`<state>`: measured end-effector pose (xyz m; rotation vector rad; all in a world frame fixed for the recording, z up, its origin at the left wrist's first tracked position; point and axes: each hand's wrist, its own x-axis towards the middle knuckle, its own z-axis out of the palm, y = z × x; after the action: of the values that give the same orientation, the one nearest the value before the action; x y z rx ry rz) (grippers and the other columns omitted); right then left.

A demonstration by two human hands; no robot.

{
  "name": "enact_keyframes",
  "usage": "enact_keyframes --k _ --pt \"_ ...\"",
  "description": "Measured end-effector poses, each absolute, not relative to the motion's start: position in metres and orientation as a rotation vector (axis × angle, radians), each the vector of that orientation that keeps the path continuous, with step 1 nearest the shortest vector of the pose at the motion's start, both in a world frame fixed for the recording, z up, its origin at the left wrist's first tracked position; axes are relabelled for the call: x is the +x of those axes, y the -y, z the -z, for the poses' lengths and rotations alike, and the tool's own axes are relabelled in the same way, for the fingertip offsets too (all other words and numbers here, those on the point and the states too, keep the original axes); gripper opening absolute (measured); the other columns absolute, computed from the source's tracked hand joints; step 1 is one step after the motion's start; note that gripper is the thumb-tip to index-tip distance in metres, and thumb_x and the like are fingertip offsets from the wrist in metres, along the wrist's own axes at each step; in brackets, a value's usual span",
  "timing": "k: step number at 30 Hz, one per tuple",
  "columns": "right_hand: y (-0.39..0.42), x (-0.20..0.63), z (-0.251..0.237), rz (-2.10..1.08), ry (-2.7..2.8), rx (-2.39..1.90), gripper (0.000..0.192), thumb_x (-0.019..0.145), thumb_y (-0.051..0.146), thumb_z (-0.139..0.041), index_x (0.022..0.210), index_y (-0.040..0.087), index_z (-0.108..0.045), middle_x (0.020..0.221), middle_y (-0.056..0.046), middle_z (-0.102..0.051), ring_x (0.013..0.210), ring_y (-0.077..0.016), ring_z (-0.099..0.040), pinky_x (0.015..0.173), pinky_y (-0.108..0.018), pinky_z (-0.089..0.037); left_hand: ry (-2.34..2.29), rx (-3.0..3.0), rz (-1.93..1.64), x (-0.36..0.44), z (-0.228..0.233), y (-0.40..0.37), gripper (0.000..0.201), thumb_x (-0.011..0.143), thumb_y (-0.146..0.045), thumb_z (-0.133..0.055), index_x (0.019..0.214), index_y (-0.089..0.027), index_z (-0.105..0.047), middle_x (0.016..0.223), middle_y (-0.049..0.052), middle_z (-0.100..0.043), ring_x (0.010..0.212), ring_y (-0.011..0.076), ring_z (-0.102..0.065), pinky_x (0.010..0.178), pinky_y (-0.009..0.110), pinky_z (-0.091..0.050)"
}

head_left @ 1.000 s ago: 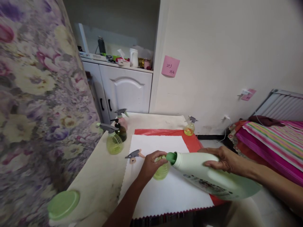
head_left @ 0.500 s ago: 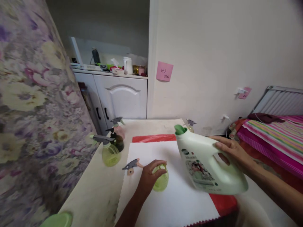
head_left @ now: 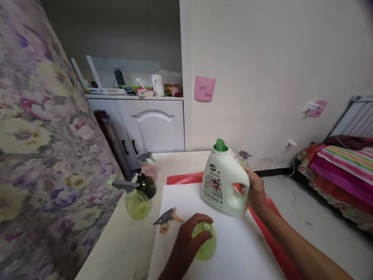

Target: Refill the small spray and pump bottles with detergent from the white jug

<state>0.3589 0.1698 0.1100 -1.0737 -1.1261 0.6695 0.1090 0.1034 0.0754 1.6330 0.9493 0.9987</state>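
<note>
My left hand grips the top of a small round yellow-green bottle that stands open on a white sheet. Just left of it lies its loose grey spray head. My right hand holds a large white detergent jug by its handle. The jug has a green spout and stands nearly upright on the sheet.
Three spray bottles stand at the table's left: a yellow-green one, a dark one and a pink one. Another small sprayer sits behind the jug by the wall. A flowered curtain hangs left; bedding lies right.
My right hand has swung the jug from lying tilted over the small bottle to nearly upright, and moved it back onto the sheet. My left hand stays on the small bottle.
</note>
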Motion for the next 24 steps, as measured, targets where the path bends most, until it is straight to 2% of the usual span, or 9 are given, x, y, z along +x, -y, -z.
enact_keyframes --k 6,15,18,21,24 --pt "-0.181 0.342 -0.083 -0.667 1.120 -1.118 0.055 0.093 0.053 -0.030 0.123 0.014 -0.055 0.044 0.006 -0.046 0.036 -0.0157 -0.040 0.042 -0.028 -0.033 -0.905 1.649 -1.005 0.106 -0.069 -0.103 0.023 0.077 -0.024 -0.063 0.099 -0.026 -0.069 0.103 0.003 -0.069 0.103 0.0233 -0.060 0.094 0.033 -0.043" --pt "-0.178 0.340 -0.078 -0.613 1.205 -1.239 0.055 0.095 0.049 -0.026 0.121 0.016 -0.061 0.044 0.004 -0.050 0.046 -0.0193 -0.049 0.055 -0.032 -0.044 -0.908 1.665 -1.060 0.104 -0.069 -0.104 0.026 0.077 -0.022 -0.067 0.101 -0.027 -0.070 0.113 0.004 -0.067 0.111 0.0232 -0.058 0.099 0.034 -0.041" --pt "-0.171 0.349 -0.077 -0.562 1.217 -1.260 0.049 0.094 0.047 -0.033 0.118 0.017 -0.063 0.068 -0.003 -0.066 0.071 -0.0224 -0.060 0.072 -0.034 -0.048 -0.888 1.690 -1.075 0.103 -0.069 -0.104 0.026 0.078 -0.022 -0.065 0.104 -0.027 -0.070 0.113 0.005 -0.067 0.112 0.0232 -0.058 0.100 0.035 -0.041" --pt "-0.150 0.358 -0.091 -0.461 1.183 -1.254 0.040 0.089 0.043 -0.048 0.118 0.020 -0.061 0.098 -0.007 -0.067 0.095 -0.0246 -0.059 0.084 -0.037 -0.047 -0.895 1.722 -1.074 0.103 -0.071 -0.104 0.026 0.079 -0.022 -0.063 0.105 -0.025 -0.069 0.113 0.006 -0.067 0.112 0.0236 -0.058 0.100 0.036 -0.041" --pt "-0.112 0.356 -0.120 -0.339 1.305 -1.151 0.023 0.090 0.034 -0.051 0.104 0.023 -0.065 0.097 -0.006 -0.066 0.094 -0.0234 -0.061 0.082 -0.036 -0.049 -0.896 1.748 -1.064 0.103 -0.072 -0.106 0.026 0.080 -0.023 -0.062 0.105 -0.024 -0.069 0.112 0.007 -0.067 0.111 0.0242 -0.058 0.099 0.036 -0.042"
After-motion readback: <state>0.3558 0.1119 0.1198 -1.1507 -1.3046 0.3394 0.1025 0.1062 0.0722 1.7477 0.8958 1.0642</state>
